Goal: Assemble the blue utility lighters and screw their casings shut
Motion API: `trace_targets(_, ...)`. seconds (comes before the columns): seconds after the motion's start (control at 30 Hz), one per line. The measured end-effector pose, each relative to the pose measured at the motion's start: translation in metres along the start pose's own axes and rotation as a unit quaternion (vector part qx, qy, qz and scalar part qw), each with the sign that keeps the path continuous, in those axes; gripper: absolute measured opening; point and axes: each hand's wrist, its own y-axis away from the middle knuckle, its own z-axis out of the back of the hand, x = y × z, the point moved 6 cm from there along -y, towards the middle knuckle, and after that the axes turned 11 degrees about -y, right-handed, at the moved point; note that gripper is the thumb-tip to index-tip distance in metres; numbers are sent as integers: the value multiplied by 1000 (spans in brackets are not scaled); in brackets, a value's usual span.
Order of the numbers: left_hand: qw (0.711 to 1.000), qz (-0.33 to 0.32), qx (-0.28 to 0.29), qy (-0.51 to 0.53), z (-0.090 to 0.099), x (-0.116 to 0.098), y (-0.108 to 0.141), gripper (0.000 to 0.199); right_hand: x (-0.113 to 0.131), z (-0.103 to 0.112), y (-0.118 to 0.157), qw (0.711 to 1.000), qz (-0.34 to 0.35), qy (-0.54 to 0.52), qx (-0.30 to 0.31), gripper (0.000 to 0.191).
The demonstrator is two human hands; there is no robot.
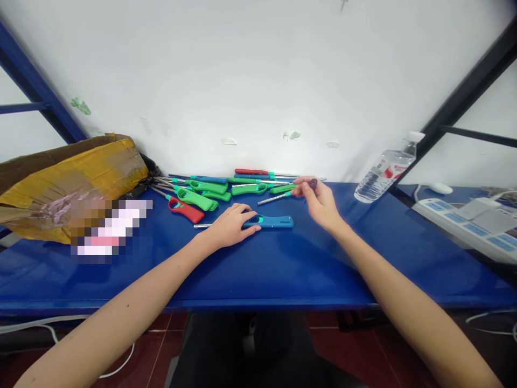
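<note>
My left hand [232, 223] lies over the middle of a blue long-nosed lighter [277, 221], its fingers and thumb closed around it near the trigger. The lighter rests flat on the table, its metal tip pointing left and its blue handle right. Up and to the right, my right hand [319, 205] is closed on a screwdriver [313, 184]. Only the dark rounded handle end shows clearly; the fingers hide most of the rest. Just left of my right hand lies a green lighter [283, 188]. A red lighter [186, 209] and several green lighters [197, 199] are heaped behind my left hand.
A torn, yellow-taped cardboard box [81, 183] stands at the left, with a blurred patch before it. At the right a water bottle [385, 171] leans by the shelf post, near a white power strip [464, 223]. A white wall [258, 81] backs the blue table [258, 275].
</note>
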Motion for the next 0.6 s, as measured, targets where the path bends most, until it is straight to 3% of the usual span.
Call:
trace_targets(0.07,1000,1,-4,2,0,0,0,45,-3,-4,0,994,-21,-107,-26,42)
trace_targets(0.2,1000,3,-2,-2,0,-1,0,45,-11,-17,1,969,-111,-222,-6,44)
trace_targets(0.3,1000,4,4,-5,0,-2,0,45,-15,-19,3,961,-144,-234,0,44)
trace_targets(0.6,1000,8,11,-9,-1,-1,0,45,-20,-18,2,961,-142,-236,-5,44)
